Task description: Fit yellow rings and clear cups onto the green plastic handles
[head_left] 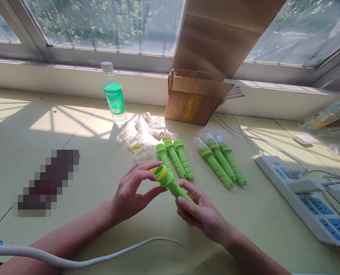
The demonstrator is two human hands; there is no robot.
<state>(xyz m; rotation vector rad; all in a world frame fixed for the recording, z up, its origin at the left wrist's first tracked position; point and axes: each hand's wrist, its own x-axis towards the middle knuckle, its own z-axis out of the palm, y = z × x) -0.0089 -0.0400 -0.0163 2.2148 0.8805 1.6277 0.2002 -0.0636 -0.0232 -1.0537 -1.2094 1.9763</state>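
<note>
Steady the green handle (174, 188) with your right fingers (188, 205), wrapped round its shaft, just right of your left fingers (138, 177). Those pinch its mouth at the yellow ring (164, 175); press evenly.

Workshop-like tabletop (95, 168) by window (109, 23): green tubes (174, 158) in rows, cardboard box (194, 101), power strip (307, 206)

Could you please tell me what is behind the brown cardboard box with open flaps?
Behind the box, a long pale ledge and a tall brown cardboard sheet are visible. Anything the box itself covers cannot be seen.
</note>
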